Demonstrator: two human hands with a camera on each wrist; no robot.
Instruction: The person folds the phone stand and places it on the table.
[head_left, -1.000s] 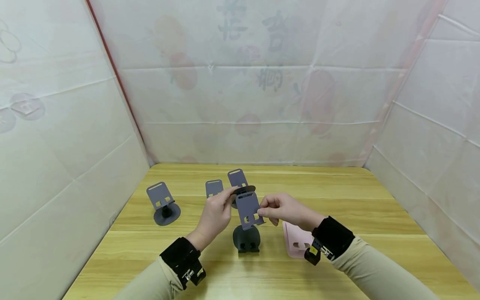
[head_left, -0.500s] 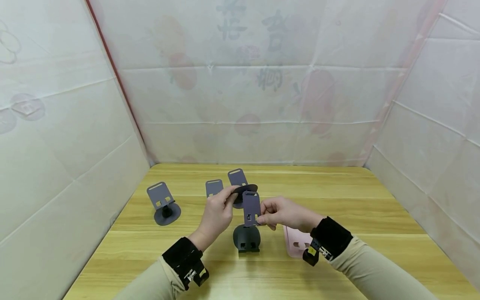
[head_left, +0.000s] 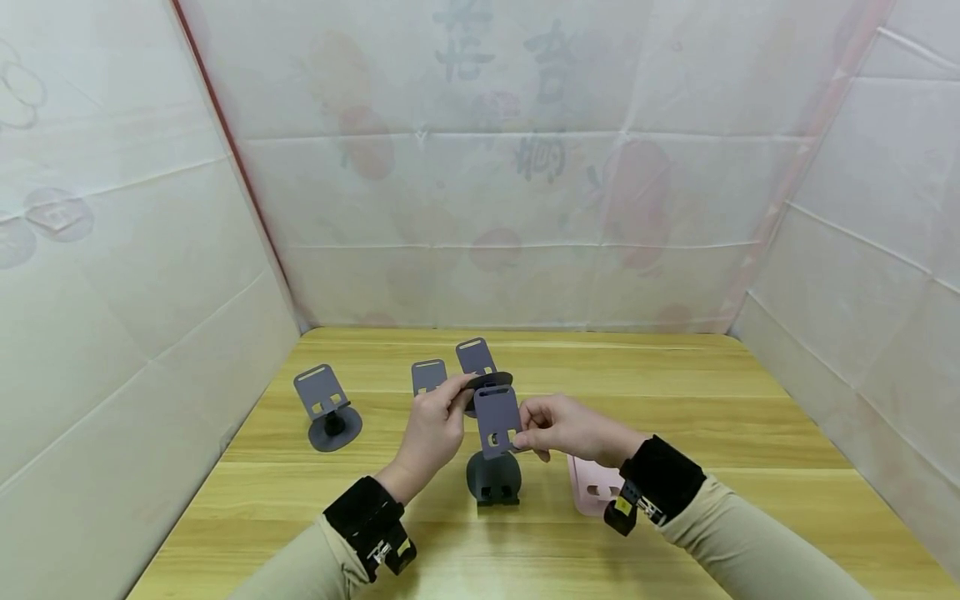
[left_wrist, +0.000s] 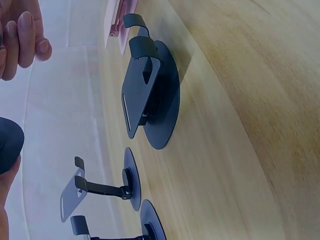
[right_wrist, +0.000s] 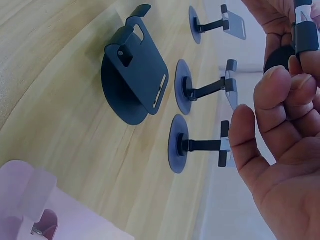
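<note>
A: Where is the grey plastic phone-stand plate with its round black base (head_left: 497, 417)?

B: Held above the wooden counter (head_left: 697, 392), centre. Left hand (head_left: 433, 429) pinches the black base disc; right hand (head_left: 564, 426) pinches the plate's lower edge.

A: Surroundings?

B: Folded black stand (head_left: 492, 479) at 6 o'clock, pink stand (head_left: 592, 487) at 4 o'clock, three assembled grey stands (head_left: 326, 408) from 9 to 12 o'clock.

A: Technique?

B: Likely hold the disc steady and swing the plate slowly on its hinge.
</note>
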